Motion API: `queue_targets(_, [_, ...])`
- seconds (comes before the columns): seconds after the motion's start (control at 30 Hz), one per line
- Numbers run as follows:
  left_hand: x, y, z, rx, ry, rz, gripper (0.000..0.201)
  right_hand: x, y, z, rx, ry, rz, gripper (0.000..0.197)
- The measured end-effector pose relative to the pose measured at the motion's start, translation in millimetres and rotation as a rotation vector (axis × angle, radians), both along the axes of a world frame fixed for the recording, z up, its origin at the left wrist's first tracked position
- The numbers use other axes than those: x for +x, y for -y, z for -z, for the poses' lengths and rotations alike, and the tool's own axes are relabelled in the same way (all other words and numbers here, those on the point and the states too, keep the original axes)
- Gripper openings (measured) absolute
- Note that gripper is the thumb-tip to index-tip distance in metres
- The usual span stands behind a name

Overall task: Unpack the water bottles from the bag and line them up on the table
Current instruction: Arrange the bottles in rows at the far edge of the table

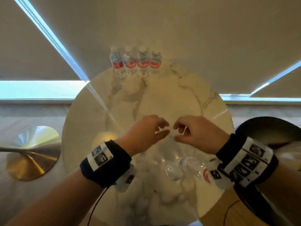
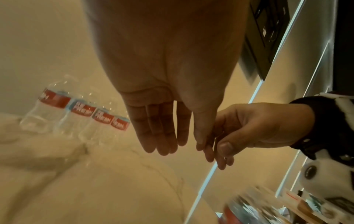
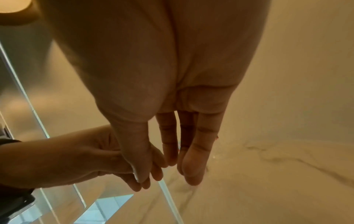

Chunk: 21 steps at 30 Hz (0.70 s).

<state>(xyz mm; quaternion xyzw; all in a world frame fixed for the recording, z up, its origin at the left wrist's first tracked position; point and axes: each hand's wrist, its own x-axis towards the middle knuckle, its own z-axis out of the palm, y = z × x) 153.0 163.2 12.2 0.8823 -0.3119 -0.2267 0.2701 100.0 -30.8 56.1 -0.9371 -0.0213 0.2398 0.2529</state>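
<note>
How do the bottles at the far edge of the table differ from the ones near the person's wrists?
The four far bottles stand upright in a tidy row; the near bottles lie on their sides, seemingly inside clear plastic. The far ones show their red labels plainly; the near ones are blurred. Both are clear bottles on the marble table.

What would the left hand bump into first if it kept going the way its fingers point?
Probably the right hand, close ahead of the left hand; whether they touch is unclear.
</note>
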Motion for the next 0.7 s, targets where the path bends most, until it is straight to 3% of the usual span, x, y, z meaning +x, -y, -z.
queue_targets(0.2, [-100.8, 1.6, -0.4, 0.053, -0.136, 0.041, 0.049, -90.9, 11.0, 34.3, -0.204, -0.065, -0.141, 0.042])
queue_targets(0.33, [-126.7, 14.8, 8.6, 0.127, -0.082, 0.044, 0.046, -102.7, 17.1, 43.8, -0.160, -0.023, -0.114, 0.042])
queue_targets(0.5, [-101.0, 11.2, 11.4, 0.105, -0.073, -0.185, 0.036, -69.3, 22.5, 35.1, -0.127, 0.025, -0.111, 0.033])
queue_targets(0.7, [-20.6, -23.9, -7.1, 0.076, 0.057, -0.338, 0.031, 7.4, 9.4, 7.1, -0.127, 0.141, -0.073, 0.032])
